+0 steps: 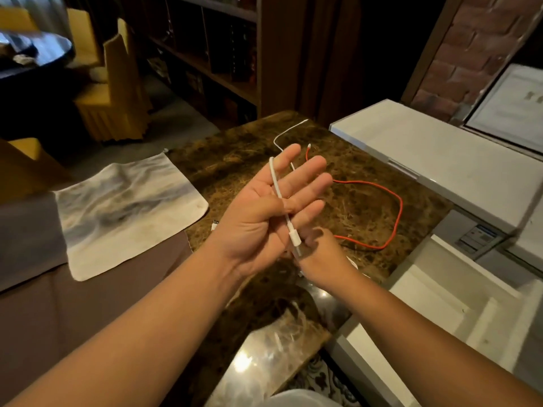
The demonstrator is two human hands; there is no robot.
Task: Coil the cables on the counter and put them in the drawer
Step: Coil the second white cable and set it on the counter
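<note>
Both hands work on the white cable (278, 191). My left hand (264, 212) is held flat, fingers straight, thumb pinning the thin cord across the palm. My right hand (318, 257) curls around the plug end (293, 236). I think the cord is light, soft and bendy, so holding near the stiff plug helps. One red cable (393, 201) lies loose on the brown stone surface (235, 148), beside a gray cloth (123, 212).
</note>
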